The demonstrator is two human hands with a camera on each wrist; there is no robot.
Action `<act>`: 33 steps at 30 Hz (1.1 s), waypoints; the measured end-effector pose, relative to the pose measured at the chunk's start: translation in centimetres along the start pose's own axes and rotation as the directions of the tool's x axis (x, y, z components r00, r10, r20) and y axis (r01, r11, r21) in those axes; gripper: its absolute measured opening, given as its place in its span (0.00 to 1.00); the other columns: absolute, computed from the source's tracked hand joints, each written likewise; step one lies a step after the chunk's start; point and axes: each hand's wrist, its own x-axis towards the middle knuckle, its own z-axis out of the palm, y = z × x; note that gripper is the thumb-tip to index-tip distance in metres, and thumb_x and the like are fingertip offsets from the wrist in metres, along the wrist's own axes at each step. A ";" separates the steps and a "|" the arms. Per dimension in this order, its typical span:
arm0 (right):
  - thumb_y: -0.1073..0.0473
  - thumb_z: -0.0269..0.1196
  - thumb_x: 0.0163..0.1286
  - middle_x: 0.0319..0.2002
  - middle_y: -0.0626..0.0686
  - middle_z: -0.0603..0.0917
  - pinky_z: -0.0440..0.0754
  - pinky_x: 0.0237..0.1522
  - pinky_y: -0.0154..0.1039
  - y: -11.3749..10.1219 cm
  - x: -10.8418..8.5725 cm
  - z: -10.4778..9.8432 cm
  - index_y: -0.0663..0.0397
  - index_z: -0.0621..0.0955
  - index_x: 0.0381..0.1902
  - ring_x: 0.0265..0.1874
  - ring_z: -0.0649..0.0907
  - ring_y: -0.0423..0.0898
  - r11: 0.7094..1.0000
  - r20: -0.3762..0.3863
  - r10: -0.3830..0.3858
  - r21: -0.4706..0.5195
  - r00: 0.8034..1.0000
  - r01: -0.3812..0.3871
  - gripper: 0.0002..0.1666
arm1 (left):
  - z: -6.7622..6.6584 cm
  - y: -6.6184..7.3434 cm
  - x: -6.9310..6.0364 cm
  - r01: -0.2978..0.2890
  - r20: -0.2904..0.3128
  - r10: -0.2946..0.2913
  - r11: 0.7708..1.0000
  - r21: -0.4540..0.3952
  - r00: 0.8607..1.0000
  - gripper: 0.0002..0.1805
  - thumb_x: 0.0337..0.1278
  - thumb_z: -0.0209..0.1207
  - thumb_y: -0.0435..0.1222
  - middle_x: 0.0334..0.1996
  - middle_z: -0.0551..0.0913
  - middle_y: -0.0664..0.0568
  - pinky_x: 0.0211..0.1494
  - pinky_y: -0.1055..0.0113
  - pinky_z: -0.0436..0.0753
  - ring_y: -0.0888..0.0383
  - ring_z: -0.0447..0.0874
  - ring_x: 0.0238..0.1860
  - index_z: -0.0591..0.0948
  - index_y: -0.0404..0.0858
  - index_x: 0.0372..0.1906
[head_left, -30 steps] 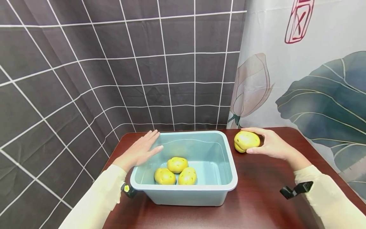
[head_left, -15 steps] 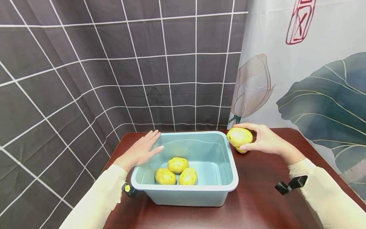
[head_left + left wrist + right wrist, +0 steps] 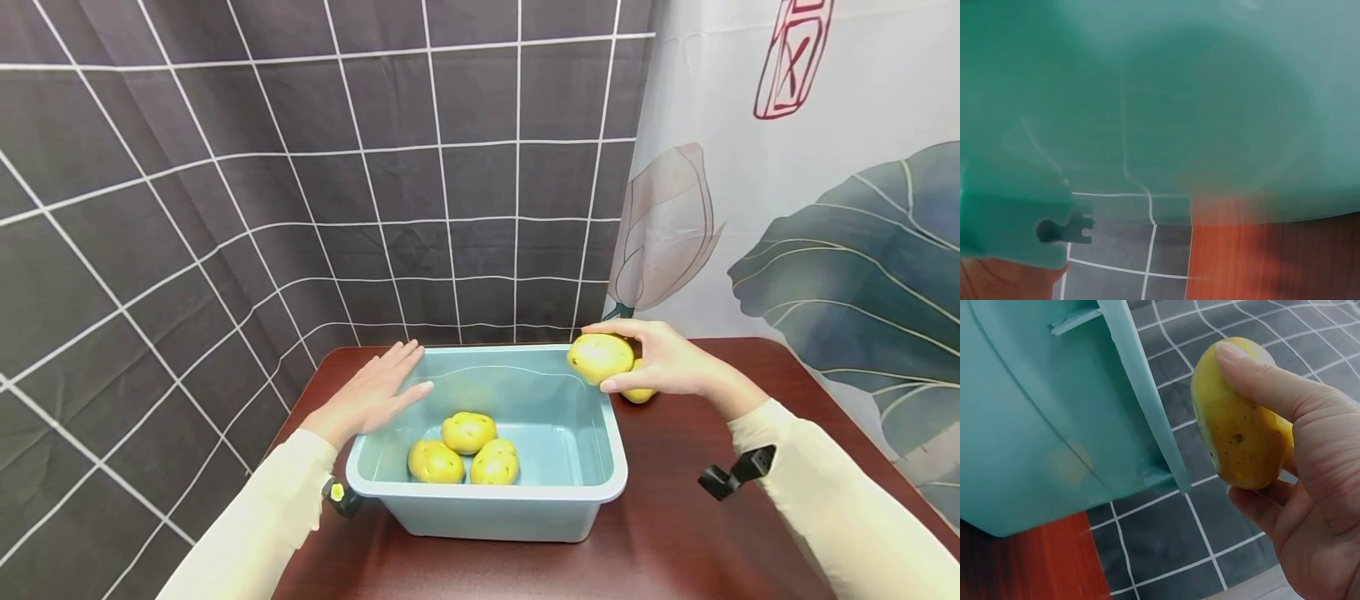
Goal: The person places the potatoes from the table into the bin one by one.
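In the head view my right hand (image 3: 660, 360) holds a yellow potato (image 3: 600, 358) between thumb and fingers, above the right rim of a light blue plastic bin (image 3: 487, 492). The right wrist view shows the dark-specked potato (image 3: 1241, 425) beside the bin's wall (image 3: 1035, 425). Partly hidden behind that hand, another potato (image 3: 639, 395) lies on the table. Three potatoes rest together on the bin's floor, one of them at the back (image 3: 468, 432). With fingers straight, my left hand (image 3: 371, 392) lies against the bin's left rim. The left wrist view is mostly filled by the blurred bin wall (image 3: 1241, 112).
The bin stands on a dark red wooden table (image 3: 690, 500). A dark grid-patterned curtain (image 3: 390, 192) hangs behind and to the left. On the right hangs a white cloth with a printed leaf (image 3: 862, 267).
My right hand has lifted the potato and carried it left, from beside the bin to above its right rim. The potato left on the table has come partly into view. The left hand stays put.
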 end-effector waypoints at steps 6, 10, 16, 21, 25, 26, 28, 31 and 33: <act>0.41 0.77 0.46 0.50 0.40 0.81 0.78 0.44 0.38 -0.7 1.0 0.4 0.40 0.77 0.61 0.44 0.79 0.39 0.999 0.027 -0.030 -0.044 0.999 0.031 0.43 | 0.0 0.1 0.0 0.004 -0.018 -0.003 0.998 0.059 1.000 0.45 0.62 0.34 0.70 0.75 0.52 0.52 0.74 0.44 0.38 0.52 0.45 0.76 0.55 0.46 0.76; 0.40 0.76 0.47 0.50 0.40 0.82 0.79 0.44 0.39 -1.1 1.8 0.8 0.42 0.77 0.62 0.44 0.80 0.39 0.998 0.066 -0.060 -0.033 0.996 0.062 0.43 | 0.1 0.1 0.0 0.004 -0.018 -0.002 0.998 0.068 1.000 0.46 0.61 0.33 0.70 0.75 0.52 0.53 0.74 0.44 0.38 0.53 0.44 0.76 0.55 0.47 0.76; 0.36 0.74 0.47 0.51 0.38 0.81 0.79 0.45 0.41 -1.5 3.0 1.6 0.39 0.76 0.62 0.45 0.80 0.39 0.996 0.116 -0.079 -0.031 0.990 0.083 0.43 | 0.1 0.0 0.0 0.005 -0.014 -0.004 0.998 0.066 1.000 0.46 0.61 0.34 0.70 0.75 0.52 0.53 0.74 0.46 0.39 0.53 0.44 0.76 0.55 0.47 0.76; 0.35 0.74 0.47 0.50 0.38 0.81 0.78 0.46 0.43 -1.8 4.0 2.4 0.38 0.76 0.62 0.45 0.79 0.40 0.998 0.171 -0.058 -0.018 0.984 0.062 0.44 | 0.1 0.0 -0.1 0.000 -0.017 0.001 0.998 0.057 1.000 0.46 0.61 0.35 0.70 0.75 0.52 0.52 0.74 0.46 0.41 0.52 0.45 0.76 0.56 0.45 0.76; 0.35 0.74 0.48 0.49 0.39 0.81 0.78 0.46 0.43 -2.0 4.8 3.0 0.41 0.76 0.62 0.45 0.79 0.41 0.997 0.204 -0.063 -0.023 0.977 0.069 0.44 | 0.2 0.0 -0.1 -0.002 -0.022 0.003 0.998 0.063 1.000 0.46 0.62 0.35 0.70 0.75 0.52 0.52 0.74 0.46 0.41 0.52 0.45 0.76 0.56 0.45 0.76; 0.35 0.74 0.48 0.49 0.39 0.81 0.78 0.46 0.43 -2.1 5.0 3.1 0.42 0.76 0.62 0.44 0.79 0.41 0.997 0.213 -0.065 -0.026 0.975 0.072 0.44 | 0.2 0.0 -0.1 -0.001 -0.021 0.002 0.998 0.062 1.000 0.46 0.62 0.35 0.70 0.75 0.52 0.52 0.74 0.46 0.41 0.52 0.45 0.76 0.56 0.45 0.76; 0.35 0.73 0.48 0.49 0.39 0.81 0.78 0.45 0.42 -2.3 5.5 3.3 0.42 0.77 0.62 0.44 0.79 0.41 0.996 0.232 -0.070 -0.037 0.970 0.080 0.44 | 0.1 0.0 -0.1 -0.002 -0.020 0.003 0.998 0.065 1.000 0.45 0.62 0.35 0.70 0.75 0.52 0.52 0.74 0.46 0.41 0.52 0.45 0.76 0.56 0.46 0.76; 0.34 0.73 0.48 0.48 0.39 0.81 0.78 0.45 0.42 -2.6 6.3 3.6 0.41 0.76 0.62 0.43 0.79 0.41 0.994 0.267 -0.075 -0.055 0.961 0.093 0.44 | 0.1 0.1 -0.1 -0.002 -0.017 0.003 0.998 0.070 1.000 0.46 0.62 0.35 0.70 0.75 0.52 0.52 0.74 0.46 0.42 0.52 0.45 0.76 0.55 0.46 0.76; 0.34 0.73 0.48 0.48 0.39 0.81 0.78 0.44 0.42 -2.8 7.0 3.8 0.41 0.77 0.62 0.43 0.79 0.41 0.993 0.291 -0.081 -0.062 0.953 0.103 0.43 | 0.0 0.1 0.0 -0.003 -0.016 0.004 0.997 0.072 1.000 0.46 0.62 0.34 0.70 0.75 0.52 0.51 0.74 0.45 0.43 0.51 0.45 0.75 0.55 0.46 0.76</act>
